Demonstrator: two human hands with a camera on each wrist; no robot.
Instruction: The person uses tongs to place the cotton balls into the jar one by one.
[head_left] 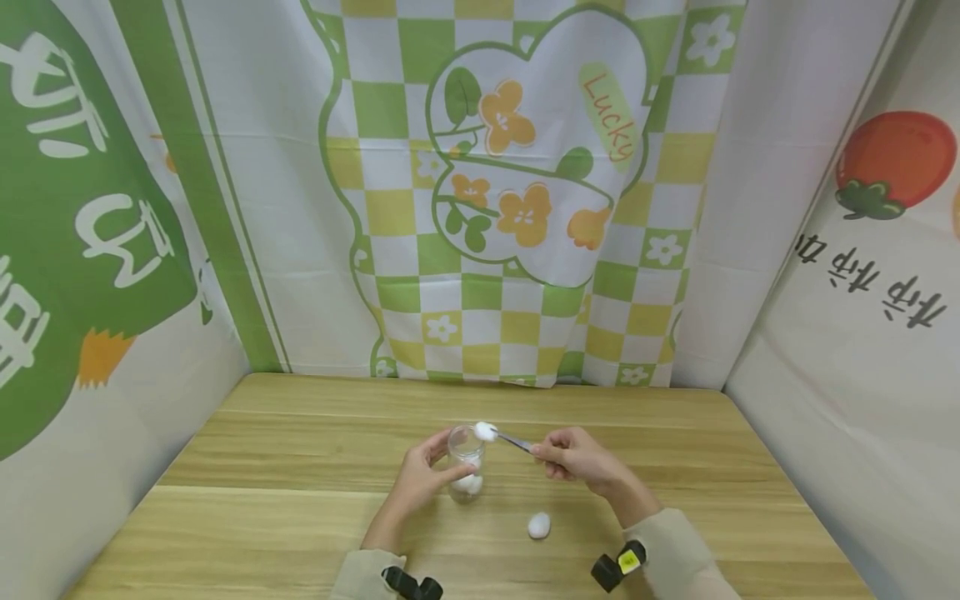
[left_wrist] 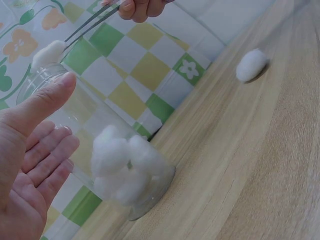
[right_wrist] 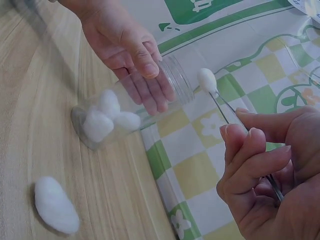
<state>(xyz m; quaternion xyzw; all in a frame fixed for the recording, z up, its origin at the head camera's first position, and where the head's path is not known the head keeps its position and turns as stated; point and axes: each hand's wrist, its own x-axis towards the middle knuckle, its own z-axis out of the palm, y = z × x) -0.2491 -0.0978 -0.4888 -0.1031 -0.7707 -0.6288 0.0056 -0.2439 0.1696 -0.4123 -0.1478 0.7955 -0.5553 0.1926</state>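
Note:
A clear jar [head_left: 466, 446] stands upright on the table, with several white cotton balls [left_wrist: 117, 160] at its bottom. My left hand [head_left: 422, 477] holds the jar near its top, thumb on one side and fingers round the other. Metal tweezers [head_left: 514, 441] are pinched between the thumb and fingers of my right hand [head_left: 579, 458]. Their tips grip one cotton ball [right_wrist: 207, 80], which is just beyond the jar's open mouth in the right wrist view and overlaps the rim in the left wrist view.
Another cotton ball [head_left: 538, 525] lies on the wooden table [head_left: 300, 467], to the right of the jar and nearer to me. A checked, flowered cloth [head_left: 480, 325] hangs behind the table's far edge. Printed cloths also hang along both sides.

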